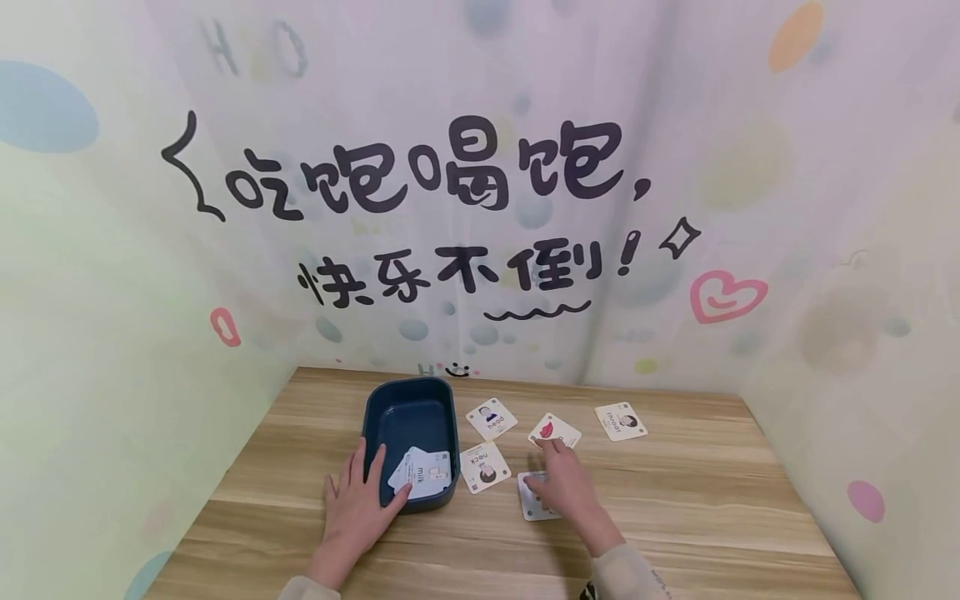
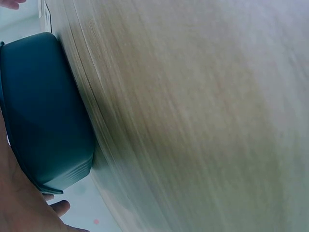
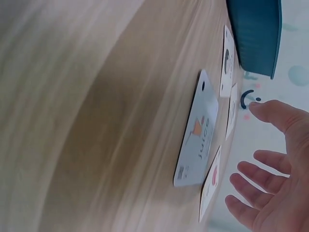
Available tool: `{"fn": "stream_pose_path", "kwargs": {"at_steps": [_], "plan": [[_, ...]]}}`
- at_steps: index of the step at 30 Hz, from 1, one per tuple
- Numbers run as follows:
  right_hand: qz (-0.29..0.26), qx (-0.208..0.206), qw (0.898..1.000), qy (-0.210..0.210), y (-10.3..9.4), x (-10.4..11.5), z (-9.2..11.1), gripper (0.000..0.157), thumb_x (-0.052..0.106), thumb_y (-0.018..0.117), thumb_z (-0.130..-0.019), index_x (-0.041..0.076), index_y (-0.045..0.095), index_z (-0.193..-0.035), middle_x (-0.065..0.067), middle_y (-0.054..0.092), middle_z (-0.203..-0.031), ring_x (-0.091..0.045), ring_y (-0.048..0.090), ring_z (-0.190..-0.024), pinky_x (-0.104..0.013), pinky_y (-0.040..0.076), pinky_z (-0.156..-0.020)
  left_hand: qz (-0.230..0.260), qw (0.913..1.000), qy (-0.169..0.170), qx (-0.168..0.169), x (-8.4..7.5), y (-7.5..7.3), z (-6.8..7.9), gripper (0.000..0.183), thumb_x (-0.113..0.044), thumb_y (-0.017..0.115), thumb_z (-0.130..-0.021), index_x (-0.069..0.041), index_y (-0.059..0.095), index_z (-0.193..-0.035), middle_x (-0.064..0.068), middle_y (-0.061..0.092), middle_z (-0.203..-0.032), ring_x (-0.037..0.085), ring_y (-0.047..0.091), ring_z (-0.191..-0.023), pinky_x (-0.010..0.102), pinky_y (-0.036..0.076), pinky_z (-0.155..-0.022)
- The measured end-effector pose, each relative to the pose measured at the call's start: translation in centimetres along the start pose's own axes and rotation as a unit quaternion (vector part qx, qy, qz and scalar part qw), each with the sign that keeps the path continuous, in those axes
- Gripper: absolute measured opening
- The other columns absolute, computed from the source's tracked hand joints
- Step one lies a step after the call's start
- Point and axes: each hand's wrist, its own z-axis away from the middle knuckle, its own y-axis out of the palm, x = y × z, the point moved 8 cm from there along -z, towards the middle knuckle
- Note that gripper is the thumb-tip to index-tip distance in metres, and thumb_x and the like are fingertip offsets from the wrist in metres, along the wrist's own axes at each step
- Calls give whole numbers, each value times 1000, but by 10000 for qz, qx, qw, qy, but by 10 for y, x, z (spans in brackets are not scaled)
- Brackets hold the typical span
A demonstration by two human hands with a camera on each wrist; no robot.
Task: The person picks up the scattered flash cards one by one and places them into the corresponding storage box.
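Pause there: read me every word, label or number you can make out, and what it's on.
"吃饱喝饱,": back wall
"快乐不倒!": same wall, below
"H" and "O", faint: same wall, upper left
"milk": milk card in the blue box
"head": head card
"neck": neck card
"throat": throat card
"juice": juice card
Lips card: word unreadable, partly behind the right hand
Cards' fine print: too small

Five loose cards (image 1: 487, 479), one bin (image 1: 411, 421), two hands (image 1: 356, 500) (image 1: 568, 485)
I count one head card (image 1: 491, 419), one neck card (image 1: 477, 460), one throat card (image 1: 619, 422), one juice card (image 3: 195, 130), one lips card (image 1: 566, 434); inside the bin, at least two more cards (image 1: 423, 467).
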Motion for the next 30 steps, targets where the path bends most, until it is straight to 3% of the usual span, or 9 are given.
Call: {"fn": "stream_pose_path", "kwargs": {"at_steps": [7,16,22,30], "plan": [[-75,-90,9999,49,-7,-11,-4,64,22,84,-76,-5,59,-128,-23,62,-121,-41,62,-111,-51,52,-97,-4,10000,-7,29,0,0,0,84,-61,61,-89,-14,37,-154,21,19,-165,45,28,-147,78,18,-110],[17,-114,9990,422,-14,-33,-13,66,24,83,-76,-6,57,-129,-26,59,-125,-44,60,-114,-54,50,-97,-21,10000,-8,44,0,-1,0,84,-61,61,-89,-14,37,-154,20,19,-165,45,28,-147,78,19,-111],[-96,65,9974,707,-14,-48,-19,69,26,81,-80,-7,54,-134,-27,54,-134,-44,56,-119,-56,49,-100,-13,10000,34,-68,-2,-3,1,82,-60,62,-89,-13,40,-153,21,22,-163,45,30,-146,78,21,-110],[16,74,9965,834,-18,-60,-23,73,28,83,-78,-9,53,-133,-30,54,-133,-45,56,-117,-58,49,-97,-1,10000,9,-88,-2,-4,1,83,-59,63,-88,-13,39,-153,21,22,-163,45,30,-145,78,21,-110]]}}
